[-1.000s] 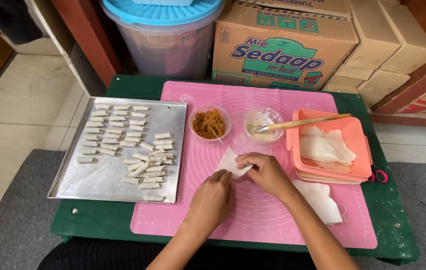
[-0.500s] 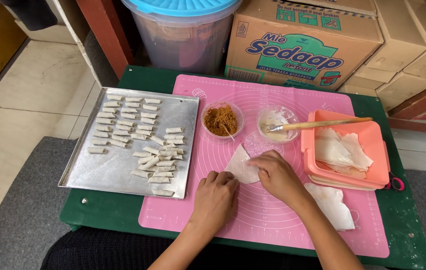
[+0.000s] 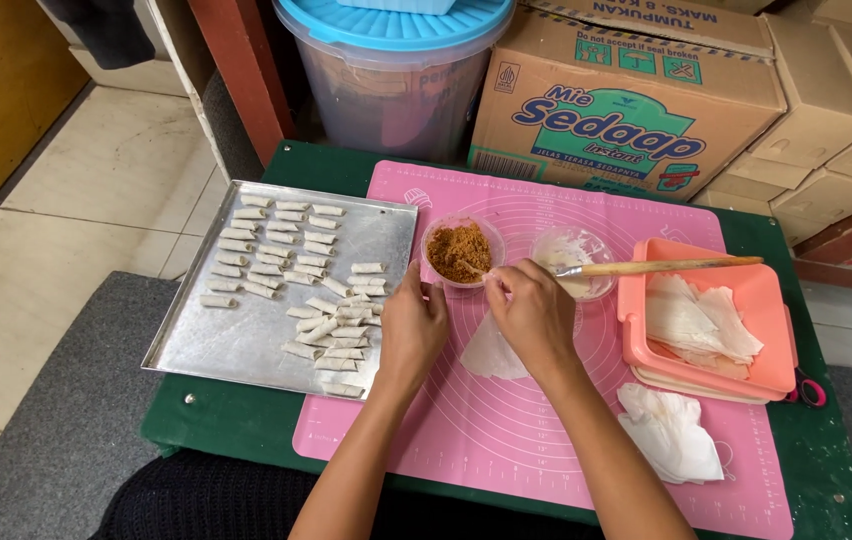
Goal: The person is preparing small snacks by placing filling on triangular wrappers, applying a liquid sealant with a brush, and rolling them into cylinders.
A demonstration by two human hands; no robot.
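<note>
A green bench (image 3: 246,425) carries a pink silicone mat (image 3: 546,440) whose near edge runs almost to the bench's front edge; the lower middle of the mat is bare, the widest open room there. The metal tray (image 3: 246,345) lies to the left, its right edge overlapping the mat's left edge, its near-left part bare and shiny.

The left hand (image 3: 413,330) rests at the rim of a small clear bowl of brown crumbly filling (image 3: 459,252), fingers bent and touching it. The right hand (image 3: 534,312) has its fingertips pinched on a thin spoon handle (image 3: 476,270) that dips into the same bowl. Just below the right hand a single thin, pale triangular wrapper (image 3: 491,352) lies flat on the mat.

A second clear bowl (image 3: 574,250) stands beside the first, a wooden-handled brush (image 3: 656,267) lying across it. On the right is an orange plastic box (image 3: 756,300) of limp wrappers, and near it a crumpled white sheet (image 3: 671,435). The tray holds several dozen small rolled pieces (image 3: 296,265), too many to count surely. Two bowls, one brush.
</note>
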